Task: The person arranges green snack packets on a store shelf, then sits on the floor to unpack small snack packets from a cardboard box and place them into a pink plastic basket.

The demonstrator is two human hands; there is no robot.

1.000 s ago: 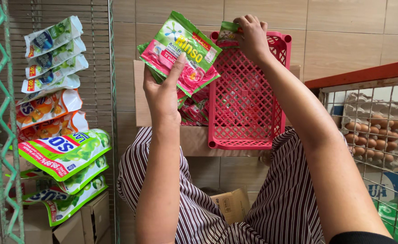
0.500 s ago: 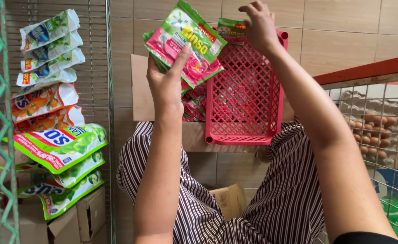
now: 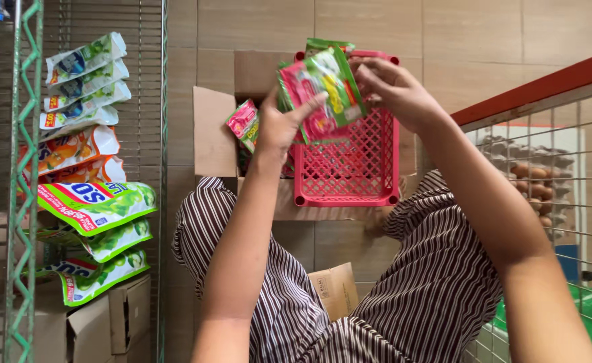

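My left hand (image 3: 279, 128) grips a stack of green and pink sachets (image 3: 323, 91) from below, thumb across the front. My right hand (image 3: 393, 87) pinches the stack's upper right edge. The stack is held in front of a red plastic lattice basket (image 3: 350, 168). The basket stands in an open cardboard box (image 3: 215, 134), next to more pink sachets (image 3: 244, 121). A green sachet pokes out behind the stack at the basket's top rim.
Strips of green, blue and orange pouches (image 3: 88, 202) hang on a wire rack at the left. A wire partition with a red rail (image 3: 544, 87) stands at the right, with egg trays (image 3: 531, 175) behind it. A small cardboard box (image 3: 333, 289) lies against my striped clothing.
My right hand has come off the basket's top rim and moved left onto the sachet stack. The left hand has tilted the stack more upright.
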